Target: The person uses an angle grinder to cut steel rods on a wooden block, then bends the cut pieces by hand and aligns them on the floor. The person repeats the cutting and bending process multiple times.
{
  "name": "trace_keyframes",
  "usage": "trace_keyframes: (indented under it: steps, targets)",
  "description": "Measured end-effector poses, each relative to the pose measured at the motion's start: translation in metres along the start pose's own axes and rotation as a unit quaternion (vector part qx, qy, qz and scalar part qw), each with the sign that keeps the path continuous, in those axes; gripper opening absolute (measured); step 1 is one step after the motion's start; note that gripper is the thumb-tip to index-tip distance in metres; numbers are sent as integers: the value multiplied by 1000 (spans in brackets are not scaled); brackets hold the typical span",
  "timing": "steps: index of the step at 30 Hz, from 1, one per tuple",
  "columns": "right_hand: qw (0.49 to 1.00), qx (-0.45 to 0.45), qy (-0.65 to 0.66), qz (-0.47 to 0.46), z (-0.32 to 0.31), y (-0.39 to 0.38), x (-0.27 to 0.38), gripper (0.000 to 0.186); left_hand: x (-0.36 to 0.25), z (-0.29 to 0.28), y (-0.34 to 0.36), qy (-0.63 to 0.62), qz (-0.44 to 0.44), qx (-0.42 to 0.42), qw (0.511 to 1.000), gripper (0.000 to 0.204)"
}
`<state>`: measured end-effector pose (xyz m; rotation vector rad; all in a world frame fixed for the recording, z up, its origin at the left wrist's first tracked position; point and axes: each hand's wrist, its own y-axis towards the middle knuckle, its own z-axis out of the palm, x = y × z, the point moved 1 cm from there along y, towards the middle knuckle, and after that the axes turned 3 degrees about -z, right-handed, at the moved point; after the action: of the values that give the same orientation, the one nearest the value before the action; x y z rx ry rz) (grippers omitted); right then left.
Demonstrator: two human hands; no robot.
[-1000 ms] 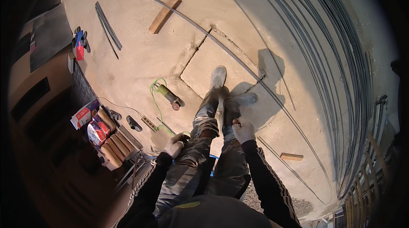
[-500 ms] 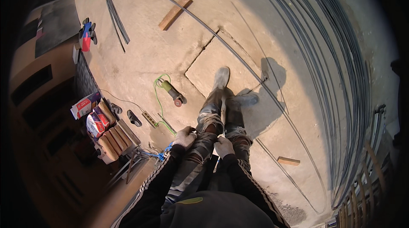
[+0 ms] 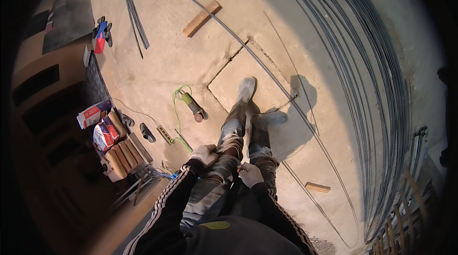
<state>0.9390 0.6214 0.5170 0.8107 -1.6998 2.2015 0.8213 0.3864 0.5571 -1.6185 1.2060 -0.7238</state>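
Observation:
My left hand (image 3: 204, 155), in a pale work glove, is closed beside the torn left knee of my grey trousers (image 3: 207, 198). Near the right knee, my right hand (image 3: 250, 175), also in a pale glove, has its fingers drawn together. What either hand pinches, if anything, is too small to make out. Frayed cloth (image 3: 232, 143) hangs round the knees close to both hands. A green angle grinder (image 3: 187, 100) lies on the concrete ahead of my left hand, its green cord running to a power strip (image 3: 165, 134).
A long steel rod (image 3: 229, 31) crosses the floor over a wooden block (image 3: 202, 18). Many more rods (image 3: 381, 64) lie along the right. A small wood piece (image 3: 317, 187) is at the right; a sandal (image 3: 148, 133) and stacked wooden blocks (image 3: 128, 155) are left.
My right hand has moved slightly down and its fingers look more closed; a pale strip near it no longer shows. My left hand stays by the knee. The view has shifted slightly.

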Motion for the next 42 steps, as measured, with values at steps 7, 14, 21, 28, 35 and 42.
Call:
trace_keyframes:
  steps: [7, 14, 21, 28, 35, 42]
  targets:
    - [994, 72, -41, -74, 11, -49, 24, 12, 10, -1, -1, -80, 51, -43, 995, 45]
    - [975, -187, -91, -73, -12, -41, 8, 18, 35, -40, 6, -13, 120, 76, 990, 44]
    - [927, -336, -6, 167, -20, -75, -93, 16, -52, -38, 10, 95, 289, -119, 945, 40]
    - [850, -259, 385, 249, 80, -78, -140, 30, -33, 32, 4, 61, 122, 203, 970, 55]
    - [660, -248, 683, 190, 121, -42, -81, 28, 24, -4, 27, 37, 16, 273, 961, 54]
    - [771, -263, 539, 217, 131, -87, 0, 23, 33, -40, 40, 153, 77, 386, 906, 49]
